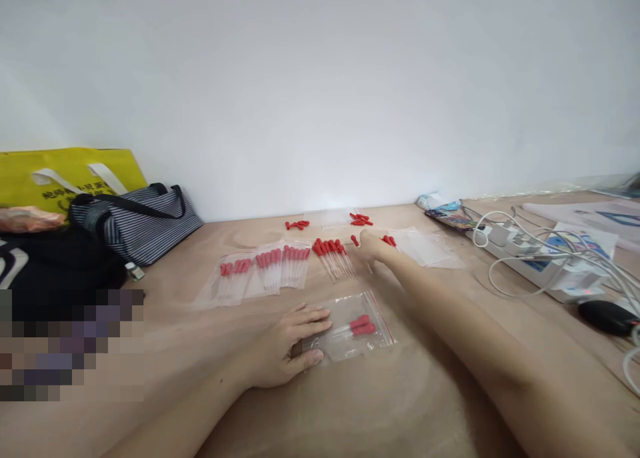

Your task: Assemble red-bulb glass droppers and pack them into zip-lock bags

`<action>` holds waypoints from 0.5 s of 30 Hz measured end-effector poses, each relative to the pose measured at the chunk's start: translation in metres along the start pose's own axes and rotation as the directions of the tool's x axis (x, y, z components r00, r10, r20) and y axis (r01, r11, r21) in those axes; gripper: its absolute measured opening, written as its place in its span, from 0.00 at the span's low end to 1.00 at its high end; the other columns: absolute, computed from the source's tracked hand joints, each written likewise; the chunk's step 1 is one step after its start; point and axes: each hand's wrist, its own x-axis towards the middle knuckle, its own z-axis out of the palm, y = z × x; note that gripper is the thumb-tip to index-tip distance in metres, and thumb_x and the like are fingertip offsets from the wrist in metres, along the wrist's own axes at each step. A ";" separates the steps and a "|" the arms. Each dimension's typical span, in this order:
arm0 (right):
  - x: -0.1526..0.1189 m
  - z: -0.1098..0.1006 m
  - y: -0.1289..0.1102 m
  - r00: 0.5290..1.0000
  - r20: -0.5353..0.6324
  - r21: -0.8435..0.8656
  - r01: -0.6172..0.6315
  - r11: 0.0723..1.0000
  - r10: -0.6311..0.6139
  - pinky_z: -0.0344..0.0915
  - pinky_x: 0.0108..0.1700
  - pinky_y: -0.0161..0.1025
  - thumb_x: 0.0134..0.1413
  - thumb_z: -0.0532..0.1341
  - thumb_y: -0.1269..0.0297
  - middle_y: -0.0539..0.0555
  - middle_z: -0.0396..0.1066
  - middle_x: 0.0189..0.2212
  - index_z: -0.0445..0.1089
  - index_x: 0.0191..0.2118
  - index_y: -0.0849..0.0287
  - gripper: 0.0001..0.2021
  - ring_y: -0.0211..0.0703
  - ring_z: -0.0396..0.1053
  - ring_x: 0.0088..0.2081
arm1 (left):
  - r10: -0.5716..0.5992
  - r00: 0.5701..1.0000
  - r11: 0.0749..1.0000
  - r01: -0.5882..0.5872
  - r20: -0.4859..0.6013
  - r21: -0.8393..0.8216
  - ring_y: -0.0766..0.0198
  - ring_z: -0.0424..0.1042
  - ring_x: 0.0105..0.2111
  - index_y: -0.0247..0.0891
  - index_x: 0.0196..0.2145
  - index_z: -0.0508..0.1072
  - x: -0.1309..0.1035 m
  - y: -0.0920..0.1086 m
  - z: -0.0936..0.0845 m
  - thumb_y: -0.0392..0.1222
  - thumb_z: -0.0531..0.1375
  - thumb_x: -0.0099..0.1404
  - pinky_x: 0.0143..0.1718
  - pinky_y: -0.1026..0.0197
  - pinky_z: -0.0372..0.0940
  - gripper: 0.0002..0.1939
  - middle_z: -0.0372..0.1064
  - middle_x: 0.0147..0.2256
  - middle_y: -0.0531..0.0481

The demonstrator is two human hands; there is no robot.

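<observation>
My left hand (300, 335) lies with fingers spread on a clear zip bag (343, 348), pressing its left part to the table. Inside the bag are droppers (363, 326) with red rubber bulbs and thin clear stems, bulbs toward the zip edge. Farther off, my right hand (371, 248) reaches among loose droppers (330, 248), fingers curled down. One red bulb (355, 240) shows right beside its fingers, and more bulbs (389, 241) show past its other side. Whatever its fingertips pinch is hidden.
Filled bags of droppers (270, 265) overlap at left; small groups of red bulbs (297, 225) lie near the wall. Flat clear bags (425, 245) are at right, by a cable-covered power strip (555, 275) and black mouse (607, 318). A striped bag (145, 225) stands left.
</observation>
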 end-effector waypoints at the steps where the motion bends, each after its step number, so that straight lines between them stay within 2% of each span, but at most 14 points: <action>1: -0.008 -0.007 0.005 1.000 -0.003 0.015 0.006 1.000 -0.005 0.58 0.23 0.33 0.34 0.60 0.75 0.53 0.65 0.21 0.63 0.36 0.62 0.16 0.42 0.65 0.24 | -0.002 1.000 1.000 0.002 0.003 0.005 0.58 0.52 0.56 0.46 0.54 0.58 0.000 0.000 0.000 0.47 0.52 0.62 0.57 0.47 0.44 0.22 0.54 0.56 0.50; 3: -0.028 -0.021 0.018 1.000 0.010 0.068 0.024 0.997 -0.025 0.58 0.21 0.32 0.39 0.56 0.74 0.49 0.63 0.21 0.57 0.43 0.60 0.20 0.37 0.62 0.20 | -0.004 1.000 1.000 0.004 0.006 0.016 0.58 0.53 0.56 0.45 0.54 0.59 0.001 0.001 0.000 0.47 0.52 0.62 0.57 0.47 0.44 0.22 0.54 0.56 0.49; 5: -0.053 -0.031 0.030 0.998 0.047 0.330 0.014 0.944 -0.031 0.55 0.17 0.31 0.41 0.54 0.72 0.44 0.59 0.18 0.49 0.49 0.59 0.25 0.34 0.58 0.15 | -0.005 1.000 1.000 0.005 0.008 0.025 0.57 0.53 0.56 0.45 0.54 0.59 0.001 0.001 0.000 0.47 0.52 0.62 0.57 0.47 0.44 0.22 0.54 0.56 0.49; 7: -0.078 -0.033 0.040 0.999 -0.015 0.498 -0.018 0.867 0.029 0.55 0.16 0.30 0.41 0.53 0.72 0.42 0.56 0.17 0.44 0.50 0.57 0.28 0.33 0.58 0.14 | -0.004 1.000 1.000 0.004 0.006 0.030 0.57 0.53 0.56 0.45 0.54 0.59 0.002 0.001 -0.001 0.46 0.52 0.62 0.57 0.46 0.44 0.22 0.54 0.56 0.49; 9: -0.100 -0.028 0.046 0.992 -0.090 0.628 -0.015 0.778 0.092 0.57 0.16 0.30 0.40 0.54 0.71 0.40 0.56 0.17 0.43 0.49 0.56 0.28 0.33 0.59 0.15 | -0.005 1.000 0.999 0.005 0.010 0.032 0.57 0.53 0.56 0.45 0.54 0.58 0.003 0.002 -0.001 0.46 0.52 0.62 0.57 0.46 0.45 0.22 0.54 0.56 0.49; 11: -0.115 -0.019 0.049 0.985 -0.110 0.722 -0.011 0.692 0.130 0.59 0.17 0.30 0.39 0.56 0.70 0.41 0.57 0.19 0.44 0.47 0.55 0.27 0.33 0.61 0.16 | -0.012 1.000 0.999 0.012 0.012 0.034 0.56 0.53 0.56 0.44 0.55 0.57 0.003 0.004 -0.002 0.46 0.52 0.62 0.57 0.46 0.45 0.23 0.54 0.56 0.49; 15: -0.128 -0.002 0.046 0.981 -0.095 0.839 -0.013 0.544 0.171 0.65 0.23 0.33 0.40 0.59 0.66 0.41 0.61 0.20 0.46 0.41 0.54 0.22 0.35 0.66 0.19 | -0.062 0.998 0.997 0.062 0.005 0.047 0.55 0.52 0.56 0.43 0.57 0.53 0.003 0.007 -0.003 0.47 0.52 0.61 0.56 0.46 0.46 0.26 0.54 0.56 0.48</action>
